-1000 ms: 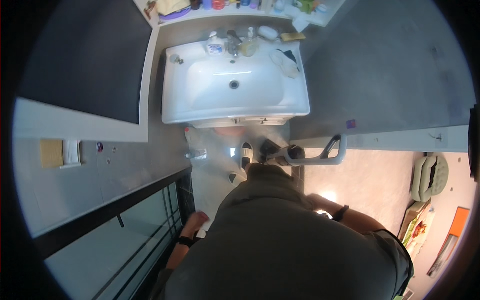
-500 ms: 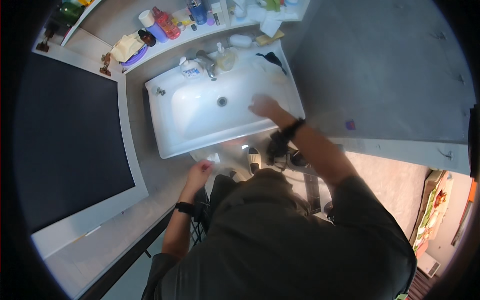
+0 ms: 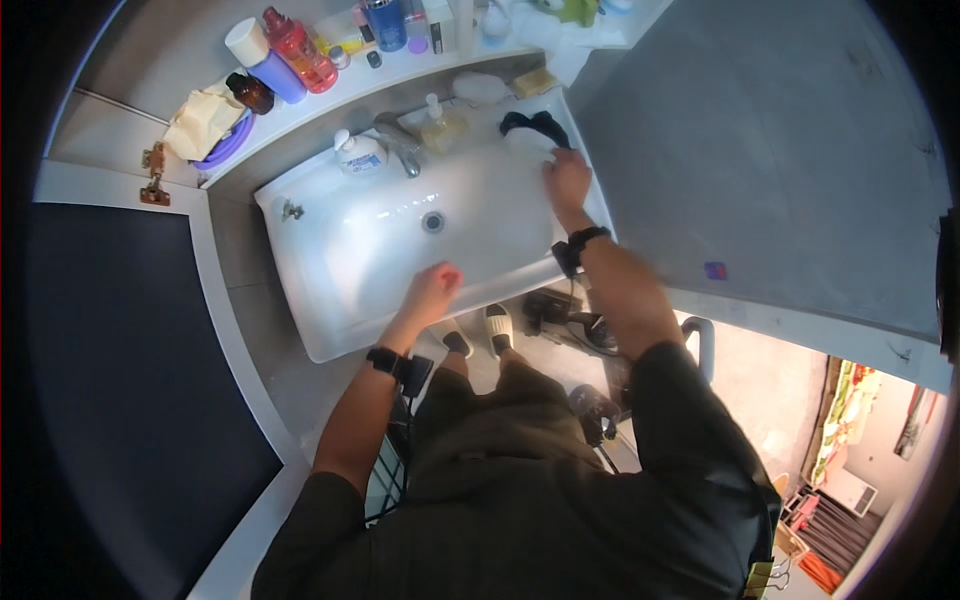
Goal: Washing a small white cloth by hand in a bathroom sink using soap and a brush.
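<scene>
My right hand (image 3: 568,182) reaches over the right side of the white sink (image 3: 350,260). Its closed fingertips meet the lower right end of a crumpled black cloth (image 3: 537,127) on the sink's back right corner. Their exact hold is partly hidden. Over the sink's front part, below the drain, hovers my left hand (image 3: 435,290). Its fingers are curled together, and whatever may be in them cannot be made out. A grey faucet (image 3: 398,138) stands at the back, between a white pump bottle (image 3: 359,153) and a clear pump bottle with yellowish liquid (image 3: 440,128).
A shelf (image 3: 350,90) with several bottles runs behind the sink. An open cabinet door (image 3: 230,330) stands at left, a grey wall panel (image 3: 760,150) at right. A white soap-like block (image 3: 480,88) and a yellow sponge (image 3: 534,82) sit along the back edge.
My right hand has moved from above the basin to the black cloth at the back right. My left hand has risen from in front of the sink to over its front part. The view has shifted.
</scene>
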`<state>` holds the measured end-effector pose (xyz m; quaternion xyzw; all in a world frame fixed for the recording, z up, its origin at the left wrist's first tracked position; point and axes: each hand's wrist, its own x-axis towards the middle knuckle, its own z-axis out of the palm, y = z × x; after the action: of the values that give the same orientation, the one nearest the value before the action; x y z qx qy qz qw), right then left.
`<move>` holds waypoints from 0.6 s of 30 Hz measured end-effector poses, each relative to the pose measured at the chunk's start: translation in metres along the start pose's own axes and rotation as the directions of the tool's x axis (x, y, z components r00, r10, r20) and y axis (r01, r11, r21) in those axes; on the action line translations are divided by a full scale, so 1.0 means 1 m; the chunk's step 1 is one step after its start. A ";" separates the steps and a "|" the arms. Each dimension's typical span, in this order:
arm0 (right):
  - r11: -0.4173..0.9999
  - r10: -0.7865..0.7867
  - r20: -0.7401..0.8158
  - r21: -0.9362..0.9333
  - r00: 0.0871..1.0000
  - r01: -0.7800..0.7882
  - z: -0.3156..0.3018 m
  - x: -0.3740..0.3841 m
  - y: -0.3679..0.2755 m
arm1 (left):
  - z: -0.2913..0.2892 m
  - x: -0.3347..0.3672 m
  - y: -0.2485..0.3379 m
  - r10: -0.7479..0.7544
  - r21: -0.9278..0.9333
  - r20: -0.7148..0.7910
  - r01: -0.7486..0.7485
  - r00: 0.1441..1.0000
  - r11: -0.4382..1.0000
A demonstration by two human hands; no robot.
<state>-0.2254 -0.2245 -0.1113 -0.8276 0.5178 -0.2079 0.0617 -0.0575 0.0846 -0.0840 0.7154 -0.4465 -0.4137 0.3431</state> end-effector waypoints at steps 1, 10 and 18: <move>0.960 0.155 -0.083 0.248 0.984 -0.130 -0.005 -0.001 -0.004 | 0.000 0.016 0.005 0.008 -0.024 -0.034 -0.009 0.999 1.000; -0.177 0.160 0.708 0.706 0.688 -0.685 -0.064 -0.083 -0.083 | 0.006 0.112 0.033 -0.212 -0.777 0.231 0.311 0.950 0.548; -0.502 -0.295 0.805 0.327 0.514 -0.800 -0.050 -0.104 -0.105 | -0.022 0.103 0.008 -0.266 -0.766 -0.013 0.161 0.964 0.623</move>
<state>-0.1975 -0.0789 -0.0623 -0.1388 0.2908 -0.1773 0.9299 -0.0140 -0.0102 -0.0974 0.5786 -0.1218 -0.5542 0.5859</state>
